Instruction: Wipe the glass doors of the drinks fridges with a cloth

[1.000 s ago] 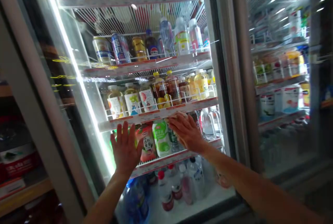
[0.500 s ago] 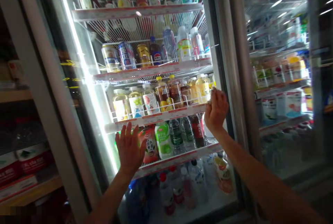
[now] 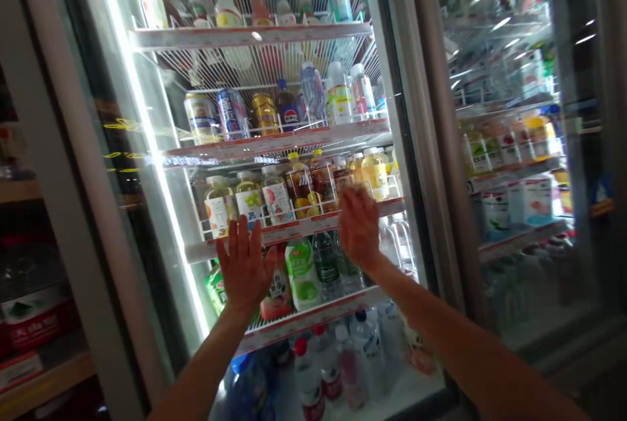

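Observation:
My left hand [image 3: 245, 267] is raised with its fingers spread, in front of the lower left shelves of a lit drinks cooler. Behind it stand a red-labelled bottle [image 3: 277, 290] and a green-and-white bottle [image 3: 300, 274]. My right hand [image 3: 360, 228] is up before the shelf edge [image 3: 289, 230] in the middle, near bottles of amber drink. Motion blurs its bent fingers, and I cannot make out anything in them. Whether either hand touches a surface is unclear. Juice bottles [image 3: 278, 196] line the third shelf; cans [image 3: 202, 119] and a Pepsi bottle [image 3: 288, 106] sit above.
A metal door frame [image 3: 426, 114] stands on the right, with a second stocked cooler [image 3: 509, 173] beyond it. Several bottles [image 3: 309, 375] stand at the cooler's bottom. At the far left, a wooden shelf [image 3: 49, 382] holds red-labelled packs. Light reflections cross the view.
My right hand has moved left from the cooler's right side to the middle. My left hand stays spread in about the same place. The view has shifted slightly.

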`<act>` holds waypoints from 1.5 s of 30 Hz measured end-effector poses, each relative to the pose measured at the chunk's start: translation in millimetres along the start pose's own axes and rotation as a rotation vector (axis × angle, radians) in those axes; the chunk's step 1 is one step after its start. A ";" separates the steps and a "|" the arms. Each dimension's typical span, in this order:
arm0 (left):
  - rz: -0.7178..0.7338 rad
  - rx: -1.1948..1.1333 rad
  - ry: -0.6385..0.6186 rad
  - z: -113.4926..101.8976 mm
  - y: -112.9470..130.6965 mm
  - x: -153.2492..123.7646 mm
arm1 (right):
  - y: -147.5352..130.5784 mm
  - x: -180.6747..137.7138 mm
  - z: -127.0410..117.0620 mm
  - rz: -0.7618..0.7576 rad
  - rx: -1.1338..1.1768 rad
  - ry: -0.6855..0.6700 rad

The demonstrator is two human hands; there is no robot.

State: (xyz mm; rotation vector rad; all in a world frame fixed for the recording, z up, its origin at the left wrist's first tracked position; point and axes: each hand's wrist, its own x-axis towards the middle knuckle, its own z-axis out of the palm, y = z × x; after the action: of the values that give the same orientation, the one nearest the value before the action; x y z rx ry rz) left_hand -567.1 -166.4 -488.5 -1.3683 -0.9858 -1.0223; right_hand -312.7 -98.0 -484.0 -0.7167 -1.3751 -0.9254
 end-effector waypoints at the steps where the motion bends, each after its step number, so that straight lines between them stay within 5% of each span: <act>1: -0.003 -0.005 0.002 0.0 -0.3 0.0 | -4.8 -0.8 -0.2 -0.139 0.031 -0.070; 3: -0.005 -0.019 0.008 0.3 -0.8 0.2 | -1.0 2.2 -1.8 -0.184 0.026 -0.083; 6: -0.009 -0.041 0.008 0.9 -0.9 0.0 | 21.3 17.0 -2.1 0.228 -0.072 0.144; 8: -0.013 -0.046 -0.003 0.8 -0.9 -0.3 | 24.6 25.0 0.0 0.325 -0.079 0.200; 13: -0.010 -0.027 -0.008 0.0 -0.8 -0.2 | 5.6 29.1 1.3 -0.214 0.035 -0.096; 17: 0.010 -0.017 0.009 0.3 -0.4 0.1 | 16.1 45.3 3.2 0.250 -0.032 0.126; 19: 0.005 -0.013 0.006 0.3 -0.6 0.0 | 9.6 49.1 7.2 0.283 -0.016 0.160; 23: -0.009 -0.040 -0.004 -1.2 -1.4 0.0 | -10.2 45.4 10.5 -0.310 0.095 -0.123; 24: -0.007 -0.044 -0.004 -1.7 -1.4 0.1 | -7.5 47.3 9.8 -0.352 0.094 -0.150; 28: -0.003 -0.037 -0.007 -2.7 -0.6 0.6 | 16.1 70.6 9.5 0.167 0.020 0.110; 30: -0.008 -0.035 -0.006 -2.7 -0.2 1.1 | 9.6 76.6 12.4 0.226 0.038 0.160; 35: 0.016 -0.015 0.000 -3.4 -0.7 1.9 | -21.0 67.9 14.2 -0.484 0.106 -0.125; 37: 0.021 -0.010 -0.012 -3.6 -1.4 0.8 | -4.7 75.5 11.1 -0.308 0.063 -0.064; 40: 0.028 -0.005 0.000 -4.9 -1.5 -0.7 | 22.0 94.3 9.6 0.226 0.005 0.154; 42: 0.013 -0.011 0.025 -6.9 1.6 2.4 | 14.8 97.5 11.7 0.211 0.047 0.132; 45: 0.001 -0.109 0.072 -7.7 18.1 20.5 | -30.7 82.9 15.2 -0.092 0.192 -0.085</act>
State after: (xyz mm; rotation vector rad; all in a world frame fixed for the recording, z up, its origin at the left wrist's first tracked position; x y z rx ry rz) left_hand -544.3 -174.8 -473.8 -1.4103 -0.8871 -1.1311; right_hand -350.1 -110.1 -403.4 -0.5558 -1.5599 -0.8291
